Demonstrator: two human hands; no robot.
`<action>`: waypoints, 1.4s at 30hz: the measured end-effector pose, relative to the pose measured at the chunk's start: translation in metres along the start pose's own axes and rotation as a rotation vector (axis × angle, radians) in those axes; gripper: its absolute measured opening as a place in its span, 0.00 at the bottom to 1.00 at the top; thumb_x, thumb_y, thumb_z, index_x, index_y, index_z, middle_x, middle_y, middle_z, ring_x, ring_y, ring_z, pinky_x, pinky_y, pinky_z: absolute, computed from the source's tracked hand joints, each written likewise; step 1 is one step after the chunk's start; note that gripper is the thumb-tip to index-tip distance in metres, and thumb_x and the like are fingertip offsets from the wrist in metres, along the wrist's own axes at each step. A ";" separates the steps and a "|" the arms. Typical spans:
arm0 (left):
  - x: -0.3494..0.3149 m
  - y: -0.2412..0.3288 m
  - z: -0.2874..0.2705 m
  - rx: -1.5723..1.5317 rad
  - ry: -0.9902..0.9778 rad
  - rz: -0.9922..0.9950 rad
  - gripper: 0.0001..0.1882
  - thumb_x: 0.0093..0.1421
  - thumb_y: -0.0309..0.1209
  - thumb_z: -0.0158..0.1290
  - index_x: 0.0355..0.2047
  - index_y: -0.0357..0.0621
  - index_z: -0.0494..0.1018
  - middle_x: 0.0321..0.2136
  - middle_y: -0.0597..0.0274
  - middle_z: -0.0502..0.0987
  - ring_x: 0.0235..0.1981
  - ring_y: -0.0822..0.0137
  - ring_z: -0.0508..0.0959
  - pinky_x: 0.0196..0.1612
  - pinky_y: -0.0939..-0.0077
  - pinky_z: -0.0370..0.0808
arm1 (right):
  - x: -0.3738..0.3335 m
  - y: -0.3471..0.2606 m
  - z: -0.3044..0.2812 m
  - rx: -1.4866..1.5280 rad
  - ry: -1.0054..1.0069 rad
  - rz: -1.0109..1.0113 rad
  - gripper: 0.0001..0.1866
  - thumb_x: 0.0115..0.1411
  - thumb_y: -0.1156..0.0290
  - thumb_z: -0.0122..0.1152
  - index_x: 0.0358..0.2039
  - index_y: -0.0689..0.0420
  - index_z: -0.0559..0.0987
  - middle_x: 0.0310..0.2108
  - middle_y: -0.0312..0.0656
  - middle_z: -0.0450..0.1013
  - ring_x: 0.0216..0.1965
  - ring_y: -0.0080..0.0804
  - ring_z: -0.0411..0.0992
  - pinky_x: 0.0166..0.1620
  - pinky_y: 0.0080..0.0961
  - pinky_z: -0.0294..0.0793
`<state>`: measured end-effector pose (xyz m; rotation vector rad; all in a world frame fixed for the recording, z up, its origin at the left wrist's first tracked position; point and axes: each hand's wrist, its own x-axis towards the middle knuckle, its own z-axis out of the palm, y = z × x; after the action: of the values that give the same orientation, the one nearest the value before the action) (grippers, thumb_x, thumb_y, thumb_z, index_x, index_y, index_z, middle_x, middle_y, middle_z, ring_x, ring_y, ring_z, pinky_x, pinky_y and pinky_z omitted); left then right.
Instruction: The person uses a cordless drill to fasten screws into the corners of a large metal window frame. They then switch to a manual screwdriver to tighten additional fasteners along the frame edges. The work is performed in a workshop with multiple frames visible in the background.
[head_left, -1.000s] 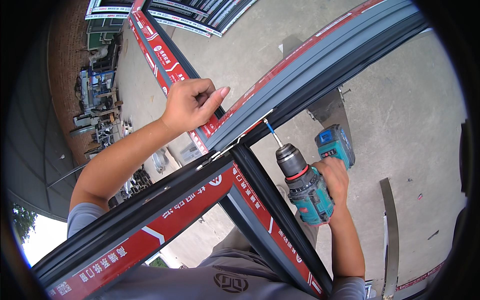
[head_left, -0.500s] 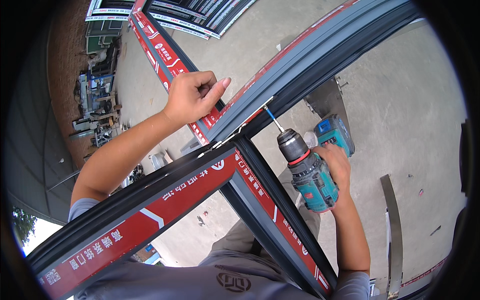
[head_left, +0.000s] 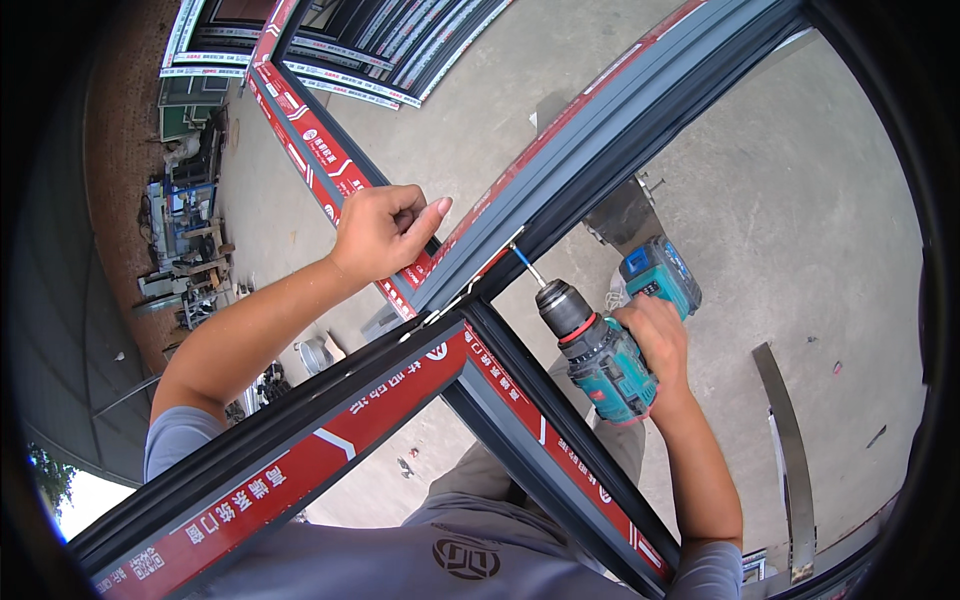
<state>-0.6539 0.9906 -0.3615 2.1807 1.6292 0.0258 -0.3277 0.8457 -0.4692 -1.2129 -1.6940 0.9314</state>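
Observation:
My right hand (head_left: pixel 655 342) is wrapped round the grip of a teal and black cordless drill (head_left: pixel 608 368). Its long bit (head_left: pixel 527 264), blue near the tip, reaches a thin light metal strip (head_left: pixel 497 258) set along the dark edge of a grey window frame (head_left: pixel 590 150). Whether the tip turns in a screw is too small to tell. Across the joint, my left hand (head_left: pixel 383 232) is held over the red-taped frame bar (head_left: pixel 325 150), fingers curled and thumb stretched out. Anything inside those fingers is hidden. A second red-taped frame section (head_left: pixel 290 485) crosses in front of my body.
A stack of dark profiles (head_left: pixel 400 50) lies at the far end. Tools and scrap (head_left: pixel 200 240) line the brick wall on the left. A dark metal plate (head_left: pixel 630 215) sits beyond the drill's battery, and a long curved metal strip (head_left: pixel 790 460) lies on the concrete floor at right.
The drill, its bit and my right hand have shifted slightly left in view, with the bit tip lower. My left hand appears a little lower. Both hands keep their shape, and the whole view has shifted slightly.

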 end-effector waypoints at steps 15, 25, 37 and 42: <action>0.000 0.000 -0.002 -0.036 0.009 0.017 0.23 0.64 0.41 0.62 0.18 0.39 0.74 0.09 0.63 0.65 0.11 0.68 0.63 0.18 0.68 0.60 | 0.001 -0.006 -0.001 -0.030 -0.022 0.030 0.15 0.48 0.68 0.66 0.38 0.57 0.80 0.29 0.41 0.70 0.33 0.42 0.72 0.40 0.35 0.67; -0.003 -0.007 0.001 -0.090 0.013 -0.008 0.21 0.65 0.40 0.61 0.19 0.40 0.75 0.09 0.67 0.66 0.12 0.71 0.62 0.19 0.71 0.60 | -0.001 -0.004 -0.003 -0.064 -0.064 -0.005 0.20 0.49 0.67 0.66 0.44 0.58 0.81 0.31 0.42 0.73 0.35 0.43 0.72 0.42 0.36 0.68; 0.036 0.022 -0.024 -1.524 -0.184 -0.438 0.18 0.71 0.24 0.42 0.54 0.26 0.74 0.45 0.51 0.81 0.47 0.66 0.79 0.54 0.73 0.76 | -0.032 -0.022 -0.038 0.037 -0.040 0.294 0.21 0.48 0.70 0.70 0.44 0.61 0.81 0.31 0.45 0.74 0.35 0.44 0.74 0.41 0.36 0.71; 0.028 0.043 -0.024 -1.570 -0.185 -0.494 0.19 0.71 0.26 0.54 0.59 0.30 0.72 0.46 0.49 0.82 0.46 0.67 0.84 0.46 0.82 0.81 | -0.031 -0.043 -0.050 0.343 0.024 0.843 0.16 0.51 0.76 0.70 0.41 0.62 0.80 0.33 0.42 0.74 0.36 0.37 0.74 0.41 0.32 0.74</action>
<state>-0.6123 1.0141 -0.3317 0.5634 1.1946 0.6694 -0.2909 0.8098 -0.4175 -1.7004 -0.9051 1.6077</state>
